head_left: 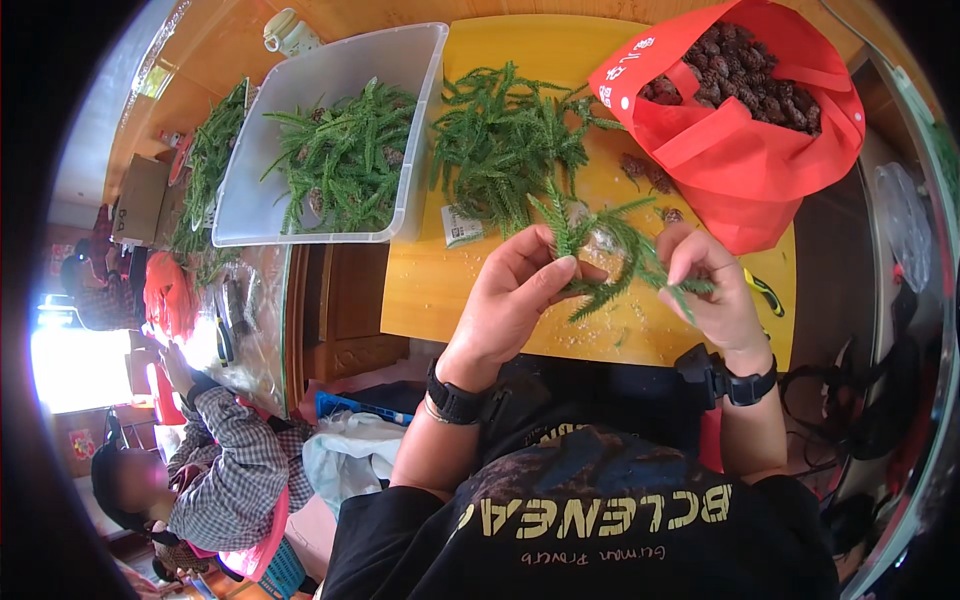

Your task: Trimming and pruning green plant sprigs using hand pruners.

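Observation:
Over the yellow tabletop [450, 310], my left hand [500, 305] pinches a green pine sprig [605, 245] between thumb and fingers. Its needled branches fan out toward the right, with something pale among them that I cannot make out. My right hand [722, 305] has its fingers closed on the branch ends at the sprig's right side. Just beyond my hands lies a heap of loose green sprigs [505, 140]. A few brown pine cones [658, 178] rest near the red bag [735, 190], which holds many more cones.
A translucent plastic bin [428, 130] with sprigs and some cones stands at the left. A small white packet [462, 228] lies beside the heap. Right of my right hand is a yellow-and-black tool [768, 293]. At far left, another person in a checked sleeve [235, 455] works at a neighbouring table.

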Demonstrator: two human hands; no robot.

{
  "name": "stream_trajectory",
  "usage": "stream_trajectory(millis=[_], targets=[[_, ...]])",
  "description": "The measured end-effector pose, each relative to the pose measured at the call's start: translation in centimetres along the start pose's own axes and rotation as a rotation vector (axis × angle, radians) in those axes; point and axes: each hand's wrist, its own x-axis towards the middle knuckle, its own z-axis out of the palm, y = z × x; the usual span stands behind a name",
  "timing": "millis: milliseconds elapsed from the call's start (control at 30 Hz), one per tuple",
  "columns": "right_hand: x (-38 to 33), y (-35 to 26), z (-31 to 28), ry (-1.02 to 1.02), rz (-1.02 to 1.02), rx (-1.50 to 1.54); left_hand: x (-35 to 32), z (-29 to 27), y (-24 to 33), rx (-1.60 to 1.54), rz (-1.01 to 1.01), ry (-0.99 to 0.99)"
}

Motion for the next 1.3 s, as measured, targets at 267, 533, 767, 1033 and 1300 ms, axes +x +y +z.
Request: stream_trajectory(millis=[267, 533, 767, 1033, 1300], targets=[[1.4, -2.1, 2.9, 0.321, -0.038, -0.599, 0.3, 0.0, -0.8, 0.320, 0.138, 0.038], [2.8, -0.8, 3.6, 0.389, -0.184, -0.965, -0.2, 0.1, -1.0, 0.356, 0.123, 0.008], [2.3, -2.1, 2.7, 0.344, 0.169, -0.503, -0.3, -0.8, -1.4, 0.572, 0.226, -0.029], [1.9, -3.1, 1.0, 0.403, 0.116, -0.565, -0.2, -1.5, -0.8, 0.002, -0.039, -0.063], [2.3, -3.1, 2.7, 0.029, 0.147, -0.577, 0.0, -2.1, -1.2, -0.076, -0.066, -0.208]])
